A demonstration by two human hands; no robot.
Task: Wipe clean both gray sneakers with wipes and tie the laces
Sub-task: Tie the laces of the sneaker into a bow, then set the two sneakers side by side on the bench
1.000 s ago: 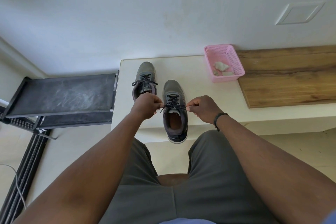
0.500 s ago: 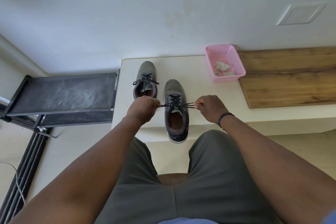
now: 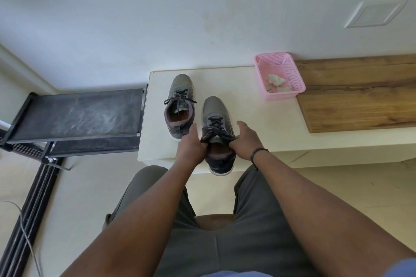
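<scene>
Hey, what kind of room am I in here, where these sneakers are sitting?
Probably a home interior, perhaps an entryway or spare room. A low white bench along a plain wall holds the two gray sneakers, a pink basket of used wipes sits beside a wooden board, and a black rack stands nearby.

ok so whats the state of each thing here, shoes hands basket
near sneaker: upright on the white table, heel over the front edge, laces tied
far sneaker: upright, laces tied
left hand: grips the near sneaker's collar
right hand: grips the collar's other side
pink basket: upright, holds crumpled used wipes
</scene>
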